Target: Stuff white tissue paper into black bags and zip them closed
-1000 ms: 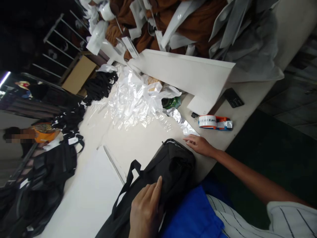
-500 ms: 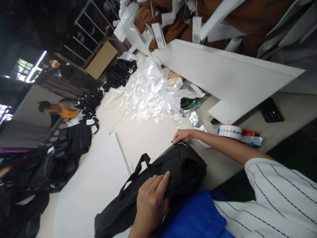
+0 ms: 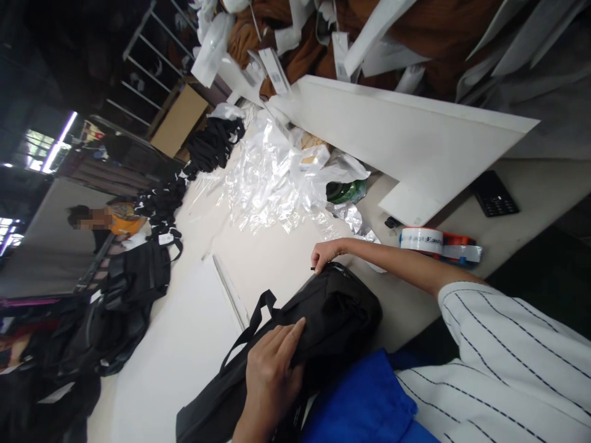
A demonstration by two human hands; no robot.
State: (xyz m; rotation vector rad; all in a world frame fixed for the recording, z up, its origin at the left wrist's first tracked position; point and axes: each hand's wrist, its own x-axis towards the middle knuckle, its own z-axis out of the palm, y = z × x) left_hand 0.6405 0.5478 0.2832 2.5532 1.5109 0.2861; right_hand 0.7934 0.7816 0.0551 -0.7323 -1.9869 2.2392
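A black fabric bag (image 3: pixel 332 307) with a webbing handle lies slantwise along the table edge, close to my body. My left hand (image 3: pixel 272 375) rests on its near side, fingers bent over the fabric; the thumb side is partly hidden. At the bag's far upper edge my right hand (image 3: pixel 325 253) is closed in a pinch, and a small dark tab shows beside the fingertips. A curved opening or seam of the bag runs just right of those fingers. Blue cloth (image 3: pixel 364 400) lies against my striped shirt, below the bag.
Clear plastic bags (image 3: pixel 272 178) are heaped beyond my right hand. A tape dispenser (image 3: pixel 422 240), a black phone (image 3: pixel 495 194) and a white board (image 3: pixel 406 141) lie to the right. More black bags (image 3: pixel 138 271) line the left, where a person (image 3: pixel 122 221) in orange is seen.
My right hand has shifted slightly left along the bag's upper edge. The left hand keeps its place on the bag. The whole view has moved a little.
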